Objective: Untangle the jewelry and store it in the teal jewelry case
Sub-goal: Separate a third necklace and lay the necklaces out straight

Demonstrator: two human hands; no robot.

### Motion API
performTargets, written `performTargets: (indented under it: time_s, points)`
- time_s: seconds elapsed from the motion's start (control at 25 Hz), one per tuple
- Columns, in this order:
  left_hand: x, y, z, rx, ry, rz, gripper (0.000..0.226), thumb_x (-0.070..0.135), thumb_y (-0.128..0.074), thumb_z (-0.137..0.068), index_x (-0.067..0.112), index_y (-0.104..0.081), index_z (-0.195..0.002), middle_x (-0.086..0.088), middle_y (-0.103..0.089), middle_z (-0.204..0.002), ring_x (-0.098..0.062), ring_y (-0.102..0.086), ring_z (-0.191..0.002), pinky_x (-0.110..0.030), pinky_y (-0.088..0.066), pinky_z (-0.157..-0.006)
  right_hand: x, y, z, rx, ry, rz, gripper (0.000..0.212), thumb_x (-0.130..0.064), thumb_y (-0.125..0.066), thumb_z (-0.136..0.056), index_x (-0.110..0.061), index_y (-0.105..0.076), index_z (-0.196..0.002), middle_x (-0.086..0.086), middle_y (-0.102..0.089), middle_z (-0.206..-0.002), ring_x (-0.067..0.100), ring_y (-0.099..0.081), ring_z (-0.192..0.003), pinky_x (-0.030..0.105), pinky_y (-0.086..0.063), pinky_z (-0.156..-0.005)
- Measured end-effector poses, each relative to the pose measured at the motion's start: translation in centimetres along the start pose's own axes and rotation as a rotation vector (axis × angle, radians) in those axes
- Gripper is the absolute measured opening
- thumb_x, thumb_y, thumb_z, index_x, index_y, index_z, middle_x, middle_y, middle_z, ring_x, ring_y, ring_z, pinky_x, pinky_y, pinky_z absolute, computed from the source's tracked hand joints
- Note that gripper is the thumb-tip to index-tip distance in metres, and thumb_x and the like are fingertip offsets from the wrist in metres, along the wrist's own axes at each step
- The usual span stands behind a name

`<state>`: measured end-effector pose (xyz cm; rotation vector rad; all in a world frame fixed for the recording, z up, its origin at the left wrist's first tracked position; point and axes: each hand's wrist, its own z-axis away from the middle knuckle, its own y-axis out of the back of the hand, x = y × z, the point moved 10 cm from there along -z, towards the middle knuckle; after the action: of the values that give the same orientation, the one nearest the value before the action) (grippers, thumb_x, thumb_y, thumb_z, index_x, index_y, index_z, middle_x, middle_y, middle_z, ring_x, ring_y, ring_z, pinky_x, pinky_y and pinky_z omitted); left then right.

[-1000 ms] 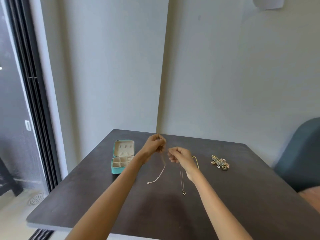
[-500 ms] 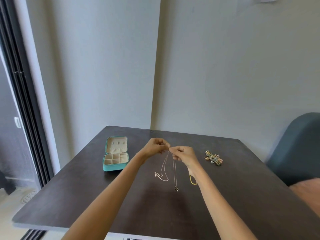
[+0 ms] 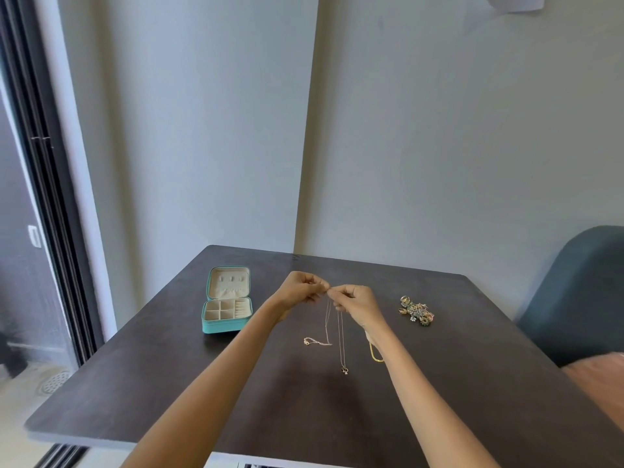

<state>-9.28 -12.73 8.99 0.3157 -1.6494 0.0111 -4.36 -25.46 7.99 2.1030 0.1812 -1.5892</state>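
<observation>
The chains are so thin that I can hardly follow them near my fingertips, and I cannot make out any knot or clasp there. My right wrist covers the upper part of a yellow chain [image 3: 374, 352], so only its lower loop shows just under that wrist.

My left hand [image 3: 301, 290] and right hand [image 3: 354, 303] meet fingertip to fingertip above the dark table [image 3: 472, 383], both with fingers curled, pinching the top ends of the fine necklaces. From that pinch two strands hang almost straight down, towards me. The left strand [image 3: 327, 324] drops to the table, then bends away to my left and ends in a small pendant. The longer strand [image 3: 341, 342] runs straight below my right fingers to a tiny pendant lying nearest me.

The teal jewelry case [image 3: 227, 307] sits open well to the left of my left hand, lid upright, cream compartments showing. A heap of mixed jewelry [image 3: 416, 311] lies beyond my right hand, apart from it.
</observation>
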Motion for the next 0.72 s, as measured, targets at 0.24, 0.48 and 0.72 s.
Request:
performTargets:
  time_s: [0.24, 0.48, 0.72]
  points:
    - [-0.4, 0.3, 0.3, 0.024, 0.012, 0.094, 0.013, 0.005, -0.056, -0.089, 0.009, -0.063, -0.079, -0.006, -0.065, -0.073, -0.012, -0.059, -0.063, -0.021, -0.049, -0.064, 0.3, -0.7, 1.0, -0.043, -0.016, 0.032, 0.008, -0.02, -0.069, -0.085, -0.025, -0.072, -0.08, 0.002, -0.071, -0.078, 0.012, -0.063, -0.073, 0.037, -0.055, -0.082]
    - [0.3, 0.3, 0.2, 0.041, -0.002, 0.087, 0.018, 0.003, -0.053, -0.092, 0.01, -0.06, -0.077, -0.005, -0.065, -0.072, -0.014, -0.058, -0.062, -0.023, -0.046, -0.062, -0.4, -1.2, 1.1, -0.017, -0.006, 0.123, 0.007, -0.028, -0.071, -0.083, -0.024, -0.073, -0.078, 0.008, -0.072, -0.075, 0.011, -0.063, -0.066, 0.025, -0.053, -0.074]
    - [-1.5, 0.9, 0.4, 0.076, 0.052, 0.208, 0.019, 0.001, -0.042, -0.095, 0.01, -0.048, -0.08, -0.013, -0.065, -0.076, -0.021, -0.06, -0.067, -0.029, -0.051, -0.066, 0.0, -1.1, 1.4, -0.062, -0.017, 0.015, 0.007, -0.019, -0.069, -0.085, -0.015, -0.074, -0.085, 0.007, -0.072, -0.079, 0.012, -0.065, -0.071, 0.023, -0.055, -0.073]
